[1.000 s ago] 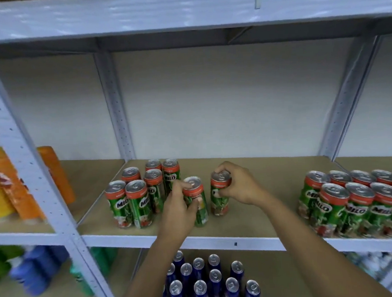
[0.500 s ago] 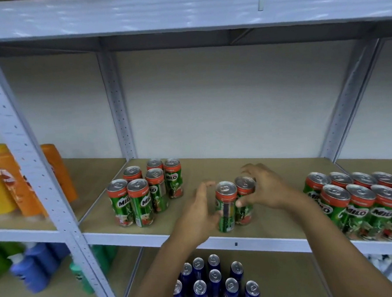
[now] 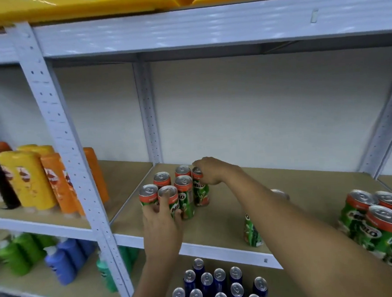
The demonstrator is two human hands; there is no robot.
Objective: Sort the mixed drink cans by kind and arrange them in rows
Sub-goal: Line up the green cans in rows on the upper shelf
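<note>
**Both hands on the left cluster of Milo cans**

White metal shelving (image 3: pixel 59 123) with brown board shelves is filling the view against a pale wall. On the middle shelf (image 3: pixel 228 221), near its left end, a tight cluster of green Milo cans (image 3: pixel 185 194) with orange tops is standing upright. The left hand (image 3: pixel 161 227) is wrapping around the front can (image 3: pixel 169 200) of that cluster, fingers curling up its side and over its rim. The right hand (image 3: pixel 211 171) is reaching across to the back right can (image 3: pixel 200 191) and is gripping it at the top, fingers curled over the lid. A lone Milo can (image 3: pixel 251 230) is standing apart near the shelf's front edge, half hidden behind the right forearm. A second group of Milo cans (image 3: pixel 380 225) is sitting packed together at the far right of the same shelf, well apart from the first cluster.

Below, blue cans (image 3: pixel 217 283) are standing in loose rows on the lower shelf. To the left, yellow and orange bottles (image 3: pixel 40 177) are lining the neighbouring bay, with green and blue bottles (image 3: pixel 60 260) beneath them. Something yellow (image 3: pixel 92 4) is lying on the top shelf.
</note>
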